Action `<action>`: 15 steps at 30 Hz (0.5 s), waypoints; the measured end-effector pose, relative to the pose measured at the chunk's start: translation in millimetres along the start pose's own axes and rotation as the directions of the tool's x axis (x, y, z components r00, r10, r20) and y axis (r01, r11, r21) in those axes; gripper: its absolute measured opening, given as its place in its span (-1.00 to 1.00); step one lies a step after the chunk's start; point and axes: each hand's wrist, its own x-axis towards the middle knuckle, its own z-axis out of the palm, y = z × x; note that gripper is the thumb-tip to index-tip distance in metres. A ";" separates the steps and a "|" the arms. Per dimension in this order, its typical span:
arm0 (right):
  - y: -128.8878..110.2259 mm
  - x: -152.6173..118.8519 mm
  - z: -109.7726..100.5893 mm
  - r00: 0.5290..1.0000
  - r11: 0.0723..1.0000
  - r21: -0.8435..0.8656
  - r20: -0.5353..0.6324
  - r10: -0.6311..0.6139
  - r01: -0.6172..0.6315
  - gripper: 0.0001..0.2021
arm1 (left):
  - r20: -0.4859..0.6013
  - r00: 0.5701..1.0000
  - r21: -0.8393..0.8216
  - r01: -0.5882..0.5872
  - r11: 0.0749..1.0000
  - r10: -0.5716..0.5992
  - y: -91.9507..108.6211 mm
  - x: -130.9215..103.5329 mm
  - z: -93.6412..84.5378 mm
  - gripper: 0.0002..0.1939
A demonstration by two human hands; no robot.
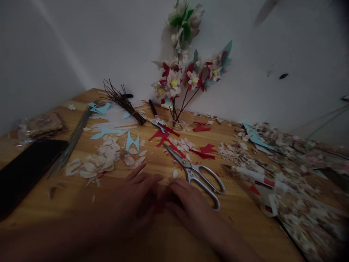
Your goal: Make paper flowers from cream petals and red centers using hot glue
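Note:
My left hand (139,196) and my right hand (185,200) are close together at the front of the wooden table (152,236). Their fingers curl inward around a small dark red piece of paper (159,206), mostly hidden between the fingertips. Just beyond my right hand lie metal scissors (191,167), blades pointing away to the left. Pale dried petals (106,156) are heaped past my left hand. Red paper scraps (163,136) and light blue paper scraps (132,141) are scattered farther back.
A white glue gun (268,193) sits to the right among heaped petals. At left are a dark phone (29,174), thin wires (73,142) and a wrapped packet (42,125). A twig bundle (127,105) lies behind, beside handmade flowers (191,76) standing in a clear container (184,120).

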 end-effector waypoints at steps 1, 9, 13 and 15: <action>0.2 -0.3 0.3 1.000 1.000 0.003 -0.005 -0.005 0.005 -0.85 | 0.011 1.000 -0.015 0.003 1.000 -0.003 -0.1 -0.3 0.1 -0.40; -0.1 -4.1 0.2 0.997 0.997 -0.010 -0.024 -0.070 0.070 -0.86 | -0.007 0.999 -0.103 0.032 0.994 -0.032 -1.5 -3.9 4.5 -0.38; 1.3 -6.1 1.8 0.991 0.989 -0.070 -0.043 -0.130 0.127 -0.90 | -0.002 1.000 -0.083 0.010 0.996 -0.010 -7.6 -5.2 8.0 -0.42; 0.9 -7.0 2.4 0.984 0.980 -0.110 -0.049 -0.170 0.164 -0.92 | -0.014 1.000 -0.066 -0.010 0.998 0.009 -9.0 -5.1 7.8 -0.44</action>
